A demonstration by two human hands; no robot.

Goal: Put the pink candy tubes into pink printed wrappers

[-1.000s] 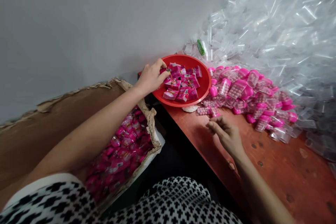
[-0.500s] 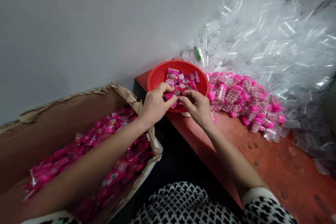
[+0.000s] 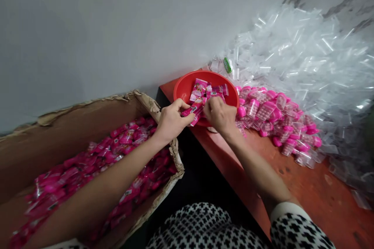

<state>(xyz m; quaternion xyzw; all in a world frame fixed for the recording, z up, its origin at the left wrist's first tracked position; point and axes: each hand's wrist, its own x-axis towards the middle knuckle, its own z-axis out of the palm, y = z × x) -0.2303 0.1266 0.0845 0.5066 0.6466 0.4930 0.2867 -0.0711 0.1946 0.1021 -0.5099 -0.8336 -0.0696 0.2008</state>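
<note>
My left hand [image 3: 173, 121] pinches a pink printed packet [image 3: 193, 110] between thumb and fingers at the near left rim of a red bowl [image 3: 183, 90]. Over the bowl's near right side, my right hand [image 3: 219, 116] is curled with its knuckles up, close to that packet. Its fingertips are hidden and slightly blurred, so anything in them cannot be made out. Several more pink packets [image 3: 200, 87] lie inside the bowl, partly covered by my hands.
A torn cardboard box [image 3: 87, 113] on the left holds many pink wrapped packets [image 3: 102, 155]. The bowl rests on a reddish table [image 3: 263, 159]. Pink-capped clear containers [image 3: 269, 111] are piled right of it, before a heap of clear plastic tubes [image 3: 315, 54]. A small green packet [image 3: 227, 65] lies behind.
My right hand has turned from a fingertip pinch at the packet to a curled, knuckles-up pose, a little apart from it. My left hand keeps the packet. The whole view has shifted slightly.
</note>
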